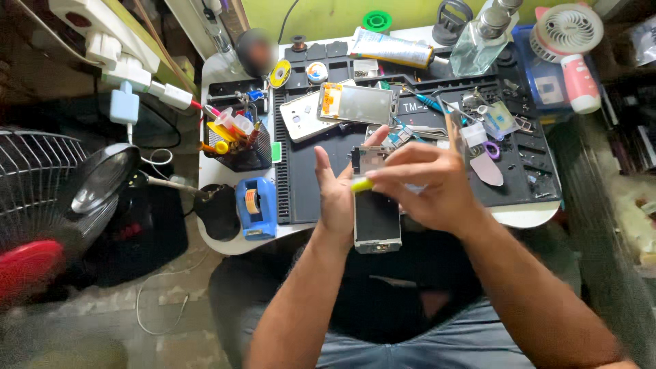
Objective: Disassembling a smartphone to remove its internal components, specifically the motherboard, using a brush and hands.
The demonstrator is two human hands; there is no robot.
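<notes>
An opened phone body held over the near edge of a repair bench, both hands on it.

The phone body, a flat rectangular frame with a dark inner face and pale metal rim, stands upright between the hands, just in front of the black work mat. The left hand backs its left edge with an open palm, fingers straight and loosely together, thumb hidden behind the frame. The right hand curls over the top, thumb and forefinger pinched on a small yellow-green tool that touches the frame's upper left. Farther off on the ridged mat lie a second phone with a glossy screen and a white back cover. Left of the mat stand a blue tape dispenser and a black mesh tool cup.
</notes>
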